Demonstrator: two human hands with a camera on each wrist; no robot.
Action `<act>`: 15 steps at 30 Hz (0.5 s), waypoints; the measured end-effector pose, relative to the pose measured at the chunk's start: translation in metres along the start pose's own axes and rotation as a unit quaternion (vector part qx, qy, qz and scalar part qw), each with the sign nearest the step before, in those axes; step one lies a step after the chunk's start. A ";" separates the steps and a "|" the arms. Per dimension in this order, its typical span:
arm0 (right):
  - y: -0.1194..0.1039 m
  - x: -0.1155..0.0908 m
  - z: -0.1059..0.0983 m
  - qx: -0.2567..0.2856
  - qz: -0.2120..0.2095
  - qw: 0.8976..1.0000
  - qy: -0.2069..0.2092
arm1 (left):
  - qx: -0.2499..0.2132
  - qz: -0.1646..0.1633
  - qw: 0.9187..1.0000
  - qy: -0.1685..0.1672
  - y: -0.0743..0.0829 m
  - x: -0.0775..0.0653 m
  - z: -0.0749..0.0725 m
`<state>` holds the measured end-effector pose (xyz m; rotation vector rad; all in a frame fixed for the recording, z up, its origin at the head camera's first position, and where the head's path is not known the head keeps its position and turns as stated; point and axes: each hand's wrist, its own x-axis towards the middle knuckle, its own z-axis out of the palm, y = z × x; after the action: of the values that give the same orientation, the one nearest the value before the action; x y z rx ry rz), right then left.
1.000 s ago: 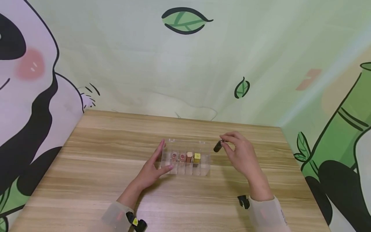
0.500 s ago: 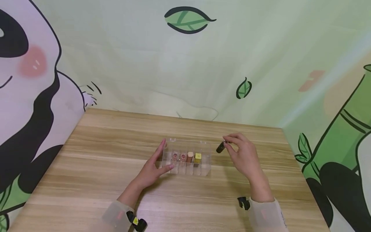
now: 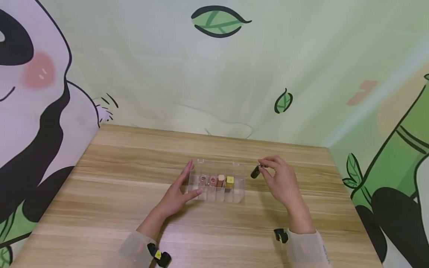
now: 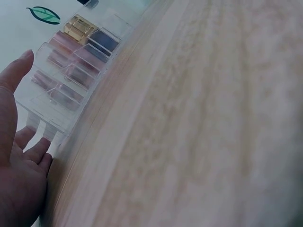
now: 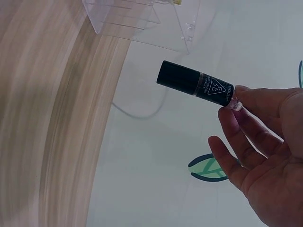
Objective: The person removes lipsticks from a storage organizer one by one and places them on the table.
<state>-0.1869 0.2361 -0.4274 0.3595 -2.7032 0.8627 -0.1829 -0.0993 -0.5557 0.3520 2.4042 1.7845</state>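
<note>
At the left end of a clear lipstick organizer (image 3: 214, 195), my left hand (image 3: 172, 199) rests with thumb and fingers spread, thumb at the front and forefinger at the back. Several lipsticks stand in its compartments, among them a yellow-topped lipstick (image 3: 229, 180) and a pinkish-brown one (image 3: 221, 180). To the right of the organizer, my right hand (image 3: 281, 182) pinches a black lipstick tube (image 5: 189, 81) by its clear end, held up and tilted, apart from the organizer. White lettering shows on the tube in the right wrist view.
The organizer stands on a wood-grain table (image 3: 117, 178). Behind it rises a pale green backdrop (image 3: 161, 74) with printed leaves and a panda. A black strapped device (image 3: 159, 255) sits on the left sleeve, another (image 3: 280, 235) at the right cuff.
The whole head view has shifted slightly. Both hands keep the same hold, and the lipstick's place beside the organizer barely differs.
</note>
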 end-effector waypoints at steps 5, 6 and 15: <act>0.003 -0.001 0.004 0.005 0.001 1.000 -0.002 | 0.001 0.000 1.000 0.001 0.001 0.000 0.000; 0.004 -0.002 0.005 0.006 0.003 1.000 -0.003 | 0.001 0.000 1.000 0.001 0.001 0.000 0.000; 0.011 -0.004 0.016 0.013 0.009 1.000 -0.005 | 0.005 -0.004 1.000 0.002 0.000 0.000 0.000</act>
<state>-0.1904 0.2359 -0.4475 0.3461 -2.7103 0.9031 -0.1828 -0.0994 -0.5557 0.3405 2.4154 1.7719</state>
